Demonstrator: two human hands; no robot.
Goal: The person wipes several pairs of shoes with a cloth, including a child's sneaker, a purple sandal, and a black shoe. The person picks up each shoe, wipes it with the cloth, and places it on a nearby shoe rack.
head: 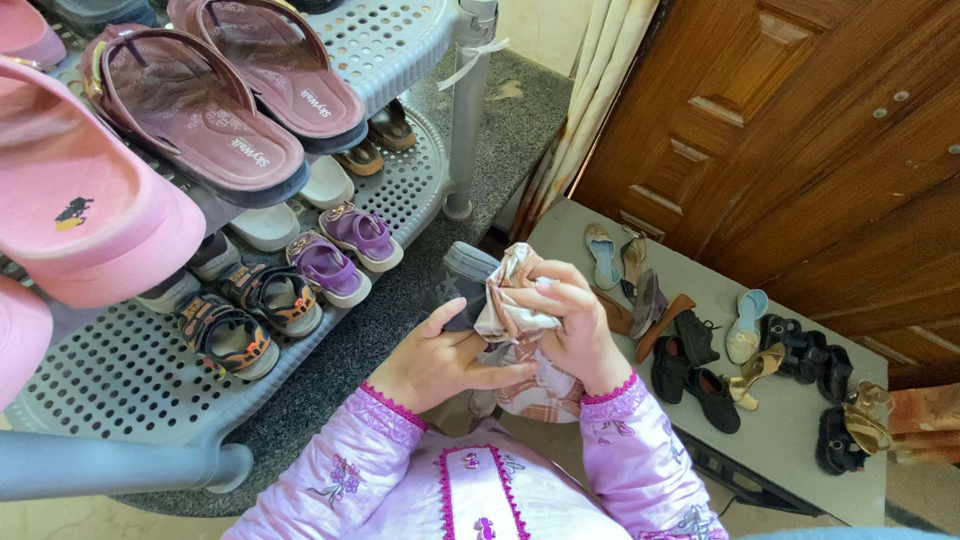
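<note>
Below the camera, between a grey plastic shoe rack (400,190) and a low grey platform (790,420), the person's two hands meet over a dark grey shoe (462,280). The left hand (440,362) grips that shoe from beneath, thumb raised along its side and fingers wrapped under it. The right hand (570,325) is closed tightly around a bunched checked cloth (515,300) in pink and cream, pressing the wad against the upper part of the shoe. More of the same cloth hangs down below the hands, over the lap. Both sleeves are lilac with magenta trim.

On the rack's top shelf lie two maroon flip-flops (230,100) side by side, with pink sandals (80,200) nearer the camera. One shelf lower stand a pair of small purple sandals (345,250), a pair of brown and orange strapped sandals (250,315), and white shoes (300,200) behind them. The rack stands on a speckled dark stone floor (350,360).

To the right, the platform carries a scattered group of footwear: pale blue flats (745,325), black shoes (695,380), gold strapped heels (865,415) and others. A wooden door (820,130) rises behind it, with a striped curtain (590,100) hanging at its left edge.
</note>
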